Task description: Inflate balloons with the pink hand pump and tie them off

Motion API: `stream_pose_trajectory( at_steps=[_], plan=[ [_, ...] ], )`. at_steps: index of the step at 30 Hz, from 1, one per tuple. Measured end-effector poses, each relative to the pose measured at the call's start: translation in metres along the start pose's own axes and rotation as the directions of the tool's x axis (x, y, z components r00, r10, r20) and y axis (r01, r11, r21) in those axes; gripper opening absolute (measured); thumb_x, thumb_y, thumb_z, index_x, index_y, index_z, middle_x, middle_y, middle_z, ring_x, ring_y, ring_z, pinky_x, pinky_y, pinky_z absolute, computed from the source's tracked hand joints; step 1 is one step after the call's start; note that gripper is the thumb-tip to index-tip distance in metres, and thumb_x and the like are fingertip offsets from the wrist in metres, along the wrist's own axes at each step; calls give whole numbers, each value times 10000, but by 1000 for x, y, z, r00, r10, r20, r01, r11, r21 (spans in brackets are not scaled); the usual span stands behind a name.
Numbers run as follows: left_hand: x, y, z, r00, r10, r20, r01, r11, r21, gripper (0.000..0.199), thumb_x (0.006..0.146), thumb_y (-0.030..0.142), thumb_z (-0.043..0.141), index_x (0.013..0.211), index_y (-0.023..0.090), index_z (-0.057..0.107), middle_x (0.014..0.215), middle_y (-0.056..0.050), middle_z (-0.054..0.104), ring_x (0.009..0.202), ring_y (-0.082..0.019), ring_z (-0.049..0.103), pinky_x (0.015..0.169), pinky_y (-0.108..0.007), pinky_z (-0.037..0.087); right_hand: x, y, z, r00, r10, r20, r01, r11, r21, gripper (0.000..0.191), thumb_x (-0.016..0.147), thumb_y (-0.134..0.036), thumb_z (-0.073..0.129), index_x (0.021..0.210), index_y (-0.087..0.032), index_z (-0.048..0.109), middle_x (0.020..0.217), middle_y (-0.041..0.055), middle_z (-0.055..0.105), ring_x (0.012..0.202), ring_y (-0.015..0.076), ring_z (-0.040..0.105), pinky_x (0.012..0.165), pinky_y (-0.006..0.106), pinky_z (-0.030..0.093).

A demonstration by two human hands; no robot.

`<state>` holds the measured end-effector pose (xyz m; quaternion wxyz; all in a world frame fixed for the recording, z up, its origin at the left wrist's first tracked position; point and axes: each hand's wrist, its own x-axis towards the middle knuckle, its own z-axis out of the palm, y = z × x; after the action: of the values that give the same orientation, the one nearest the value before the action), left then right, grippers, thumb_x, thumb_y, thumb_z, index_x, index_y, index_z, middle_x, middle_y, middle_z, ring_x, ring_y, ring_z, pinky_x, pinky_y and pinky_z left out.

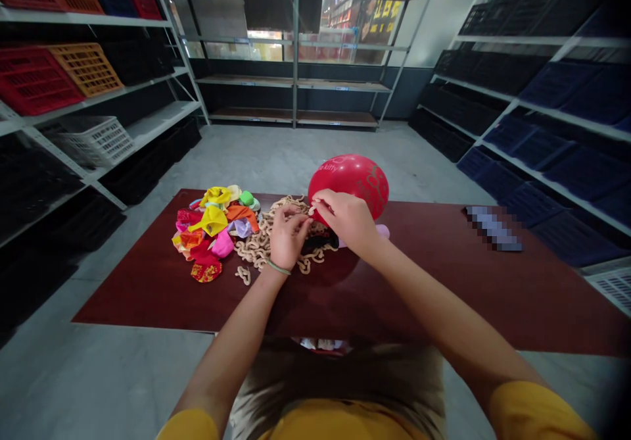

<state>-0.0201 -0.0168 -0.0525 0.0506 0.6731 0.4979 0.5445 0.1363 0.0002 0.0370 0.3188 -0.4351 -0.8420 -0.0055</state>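
Note:
An inflated red balloon with printed lettering stands just beyond my hands, over the table. My right hand is closed in a pinch at the balloon's near side, where a small pale bit shows between the fingertips. Close beside it, my left hand has thumb and fingers pressed together; what they hold is too small to make out. Under and around the left hand lies a heap of beige cords. Left of that is a pile of colourful uninflated balloons. A black item lies partly hidden below my hands.
The dark red table carries a blurred flat object at right and a lilac piece behind my right wrist. Shelves with crates stand left, dark blue bins right, and a metal rack at the back.

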Motion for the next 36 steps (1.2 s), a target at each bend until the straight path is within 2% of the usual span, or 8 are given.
stream_pose_trajectory(
  at_steps=[6,10,14,21,25,27,29,36],
  plan=[
    [2,7,-2,996,-51,74,61,989,-138,179,908,317,569,845,212,700,1109,-78,667,1056,-201,617,956,-384,488,-27,3,2,973,203,-107,-170,952,256,221,932,-398,514,1001,-270,681,896,11,732,761,180,675,702,298,478],
    [1,12,3,987,-138,85,155,957,-244,198,895,343,579,799,206,683,987,-63,702,966,-189,644,909,-354,499,-49,7,12,901,429,-69,-304,736,605,280,904,-475,527,1029,-262,658,799,10,717,678,182,671,667,328,537],
    [2,21,10,971,-200,133,232,924,-303,227,897,364,569,772,202,668,877,-39,700,869,-170,642,838,-320,501,-62,14,26,839,543,-35,-327,555,765,292,891,-503,530,980,-236,607,745,17,686,679,189,667,644,343,562],
    [6,43,22,980,-157,121,180,962,-207,223,900,365,570,782,204,669,825,-27,690,797,-161,627,781,-298,479,-72,34,40,805,594,-7,-378,522,765,283,920,-528,461,915,-252,524,930,45,692,846,206,678,822,415,551],
    [8,46,32,985,-140,104,154,979,-137,231,910,364,557,787,206,672,780,-18,678,730,-150,607,722,-277,462,-66,47,52,777,619,113,-375,312,873,326,891,-589,471,876,-264,453,944,36,693,894,208,678,843,420,544],
    [7,44,35,990,-113,89,122,987,-107,233,913,359,555,776,203,661,783,-20,673,733,-149,600,723,-273,454,-61,52,59,762,615,202,-364,149,919,357,860,-613,506,875,-267,417,898,30,700,847,207,687,803,408,551],
    [4,40,37,994,-78,72,84,993,-80,228,914,347,557,766,198,647,808,-26,672,761,-151,598,737,-271,450,-57,55,63,745,616,257,-377,71,924,394,827,-633,544,880,-268,404,800,14,691,750,201,683,726,379,550],
    [-1,31,36,996,-63,66,63,998,7,223,915,329,563,767,189,655,756,-19,653,715,-137,585,691,-253,430,-56,51,63,745,617,254,-352,40,935,425,829,-676,509,878,-281,359,643,-58,621,477,142,553,434,254,393]
  ],
)
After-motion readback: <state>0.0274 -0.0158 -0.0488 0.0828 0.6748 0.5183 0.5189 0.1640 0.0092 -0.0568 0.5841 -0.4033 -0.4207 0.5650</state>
